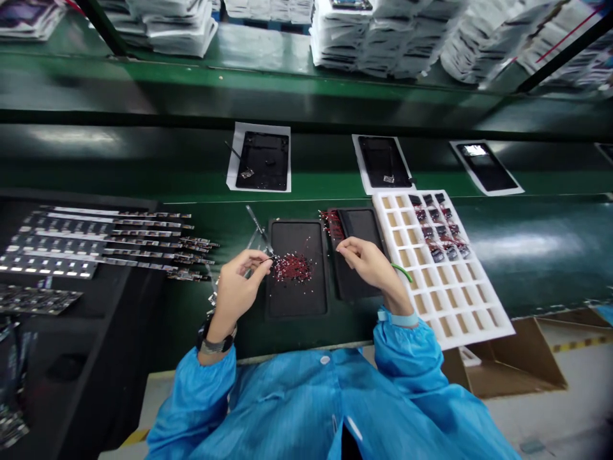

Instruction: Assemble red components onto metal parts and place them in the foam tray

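Note:
My left hand (238,281) is closed in a pinch at the left edge of a black tray (297,303). A thin dark piece shows at its fingertips, too small to name. Beside those fingers, a loose pile of small red and black wired parts (293,268) lies in the tray. My right hand (366,260) pinches over a second black tray (352,284); what its fingertips hold, if anything, cannot be made out. A bundle of red wires (330,222) rests at that tray's upper left, just beyond the right fingertips.
To the right stands a white foam tray (443,275), several compartments holding wired dark parts (438,223). Circuit board strips (143,241) lie at left. Tablet-like black housings (263,161) on white sheets line the back. Clear strips (258,227) lie behind my left hand. A cardboard box (517,358) sits below right.

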